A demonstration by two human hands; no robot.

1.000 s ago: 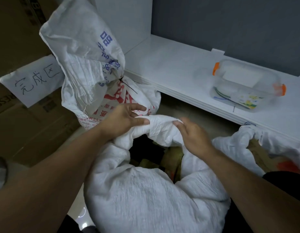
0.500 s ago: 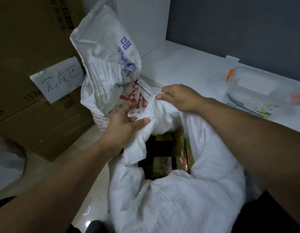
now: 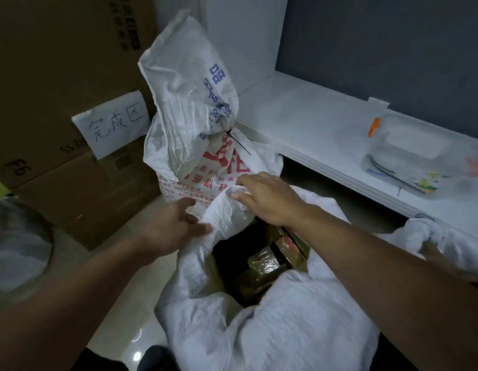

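Note:
A big white woven sack (image 3: 280, 325) stands open in front of me, and several dark wrapped packets (image 3: 267, 261) show inside its mouth. My left hand (image 3: 173, 226) grips the rolled rim of the sack on its left side. My right hand (image 3: 270, 199) grips the far part of the same rim, with the fingers curled over the fabric. Behind the open sack stands a second white sack (image 3: 189, 108) with blue and red print, tied shut by a black tie (image 3: 234, 139).
Cardboard boxes (image 3: 58, 76) with a handwritten paper sign (image 3: 114, 124) stack at the left. A white shelf (image 3: 321, 129) runs along the right, bearing a clear plastic box with orange clips (image 3: 420, 156). Another white bag (image 3: 452, 245) lies at the right, a grey bag (image 3: 15, 245) at the left.
Both hands have shifted along the rim of the open sack. The right hand went from the near right side to the far edge, and the mouth has widened, showing more packets.

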